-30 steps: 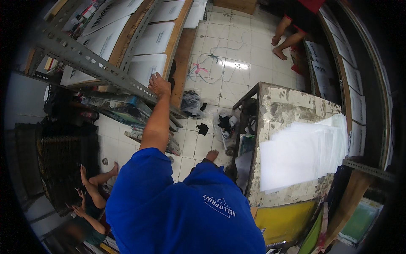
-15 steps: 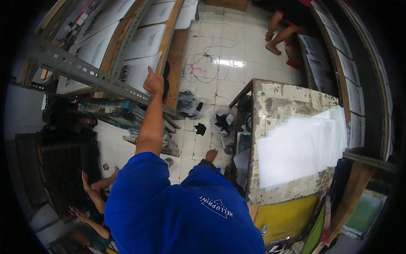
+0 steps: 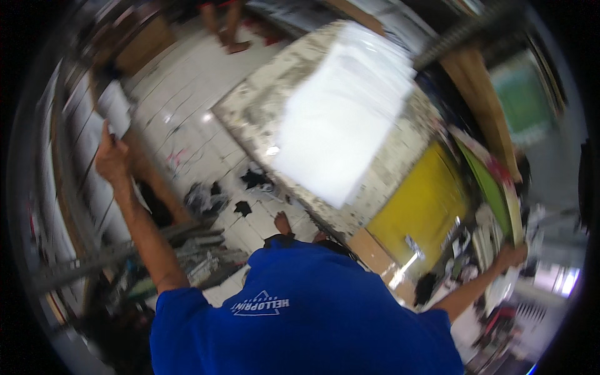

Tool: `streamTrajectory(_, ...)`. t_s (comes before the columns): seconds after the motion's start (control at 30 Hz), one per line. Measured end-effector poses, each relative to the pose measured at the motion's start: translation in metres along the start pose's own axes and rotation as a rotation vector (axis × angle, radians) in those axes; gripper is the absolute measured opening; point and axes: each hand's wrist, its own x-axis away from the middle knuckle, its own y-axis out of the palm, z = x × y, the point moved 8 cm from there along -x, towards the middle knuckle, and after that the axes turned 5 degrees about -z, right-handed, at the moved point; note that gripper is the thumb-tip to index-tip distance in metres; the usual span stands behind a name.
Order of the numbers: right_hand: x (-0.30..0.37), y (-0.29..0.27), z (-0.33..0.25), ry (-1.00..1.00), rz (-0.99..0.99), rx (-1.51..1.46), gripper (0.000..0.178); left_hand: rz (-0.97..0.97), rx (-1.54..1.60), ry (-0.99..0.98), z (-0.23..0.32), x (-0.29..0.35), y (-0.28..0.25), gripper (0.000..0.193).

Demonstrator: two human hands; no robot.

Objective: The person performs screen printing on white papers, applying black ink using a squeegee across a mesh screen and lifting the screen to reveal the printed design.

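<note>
My left hand (image 3: 114,156) is raised at the left beside a shelf of stacked white sheets (image 3: 87,128). Its index finger is stretched out and the other fingers look curled, with nothing visible in them; motion blurs the details. My right hand (image 3: 512,256) reaches out to the lower right. Its fingers close around the lower end of a wood-edged frame with a green panel, like a printing screen (image 3: 487,181), which leans at a tilt. Between my arms, a stained table (image 3: 262,81) carries a fanned pile of translucent white sheets (image 3: 344,119).
A yellow panel (image 3: 422,206) leans by the table's near side. Plastic bags (image 3: 206,197) and a black scrap (image 3: 242,208) lie on the tiled floor. Another person's legs (image 3: 228,28) stand at the far end. A green-meshed frame (image 3: 522,97) is at the upper right.
My view has swung to the right, so table and shelves appear further left. My right arm has come into view, its hand on the green-panelled frame. My left hand remains raised by the shelf.
</note>
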Motion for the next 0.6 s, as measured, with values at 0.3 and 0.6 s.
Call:
streamTrajectory(0.3, 0.0, -0.046, 0.0, 0.056, 0.118, -0.253, 0.073, -0.004, 0.508, 0.606, 0.368, 0.01, -0.103, 0.064)
streamTrajectory(0.6, -0.022, -0.05, -0.006, 0.122, 0.095, -0.421, 0.069, -0.084, 0.923, 1.291, 0.623, 0.24, -0.223, 0.062)
